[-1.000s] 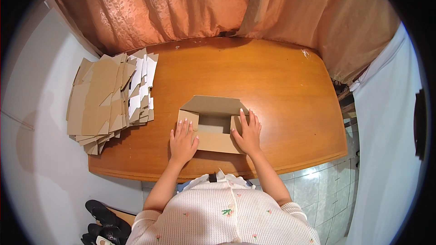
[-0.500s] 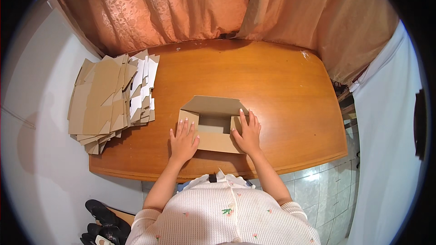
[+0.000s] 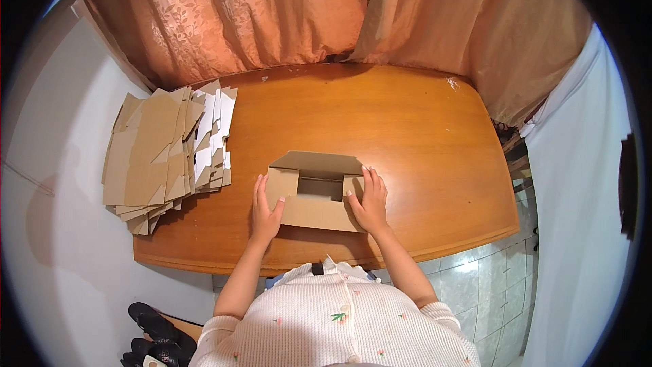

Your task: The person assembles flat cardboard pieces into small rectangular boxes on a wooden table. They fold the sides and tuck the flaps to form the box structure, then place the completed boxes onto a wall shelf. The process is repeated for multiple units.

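Observation:
A brown cardboard box stands on the wooden table, close to its front edge. Its far flap is raised and leans back, the side flaps lie folded inward, and the near flap lies toward me. Through the gap in the middle the greyish inside shows. My left hand holds the box's left side, fingers along the outer wall and thumb at the near corner. On the opposite side my right hand grips the right edge, its thumb on the right side flap and its fingers at the outer edge.
A tall pile of flattened cardboard boxes, brown and white, lies at the table's left end. Orange curtains hang along the far edge of the wooden table. Black shoes sit at the lower left; a white cloth hangs at the right.
My left hand has slid outward from the left side flap to the box's outer left side. The left flap now shows more fully. My right hand has barely moved.

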Action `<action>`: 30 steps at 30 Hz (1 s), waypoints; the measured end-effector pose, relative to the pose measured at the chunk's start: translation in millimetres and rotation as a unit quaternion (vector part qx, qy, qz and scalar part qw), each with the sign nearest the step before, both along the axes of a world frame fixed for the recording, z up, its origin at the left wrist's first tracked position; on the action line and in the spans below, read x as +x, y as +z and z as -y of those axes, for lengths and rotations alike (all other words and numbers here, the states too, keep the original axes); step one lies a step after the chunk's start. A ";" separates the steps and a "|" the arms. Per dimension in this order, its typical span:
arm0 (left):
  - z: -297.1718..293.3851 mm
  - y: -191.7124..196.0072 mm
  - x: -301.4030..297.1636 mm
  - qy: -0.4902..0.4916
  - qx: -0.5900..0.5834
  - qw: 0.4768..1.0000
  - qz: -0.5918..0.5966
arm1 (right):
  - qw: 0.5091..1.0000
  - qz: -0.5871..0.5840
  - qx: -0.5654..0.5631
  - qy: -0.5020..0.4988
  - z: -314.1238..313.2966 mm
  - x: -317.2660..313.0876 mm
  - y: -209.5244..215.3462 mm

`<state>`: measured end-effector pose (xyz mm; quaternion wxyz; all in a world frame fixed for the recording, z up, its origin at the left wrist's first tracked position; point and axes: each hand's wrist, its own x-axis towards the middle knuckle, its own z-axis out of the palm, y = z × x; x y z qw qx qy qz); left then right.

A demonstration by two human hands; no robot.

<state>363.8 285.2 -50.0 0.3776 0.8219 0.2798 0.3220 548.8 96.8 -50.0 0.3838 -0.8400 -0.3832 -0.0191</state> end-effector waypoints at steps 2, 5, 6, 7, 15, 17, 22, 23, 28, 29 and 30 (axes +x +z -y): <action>-0.9 3.0 4.2 0.002 0.002 1.000 0.000 | 0.998 -0.022 0.062 0.000 2.0 1.8 -6.0; -7.6 3.5 8.5 0.013 -0.018 0.999 0.023 | 0.995 -0.068 0.052 -0.041 2.6 -2.5 -3.9; -10.7 4.7 11.6 0.012 -0.019 0.999 0.031 | 0.996 -0.072 0.051 -0.030 3.8 -1.9 -2.1; -13.6 6.0 14.4 0.010 -0.020 0.999 0.039 | 0.996 -0.076 0.049 -0.019 6.0 -0.4 -0.1; -19.3 6.1 24.1 -0.013 0.047 0.989 -0.140 | 0.999 -0.025 -0.024 -0.013 2.0 -2.7 -0.3; -13.7 11.7 25.8 0.002 0.064 0.979 -0.193 | 1.000 -0.006 0.006 -0.019 1.9 -0.2 -2.2; -9.0 14.1 28.2 0.035 0.062 0.976 -0.207 | 0.996 0.003 -0.083 -0.039 -0.8 -2.0 5.8; -8.3 14.1 28.2 0.035 0.061 0.974 -0.215 | 0.994 -0.017 -0.103 -0.035 -1.6 -1.0 6.5; -8.8 12.2 28.4 0.032 0.064 0.971 -0.229 | 0.990 -0.041 -0.130 -0.028 -2.7 1.7 6.1; -9.6 11.4 28.2 0.027 0.061 0.972 -0.226 | 0.990 -0.041 -0.130 -0.027 -2.6 1.6 6.5; -9.8 10.9 28.3 0.028 0.062 0.972 -0.225 | 0.990 -0.041 -0.130 -0.027 -2.4 1.5 6.6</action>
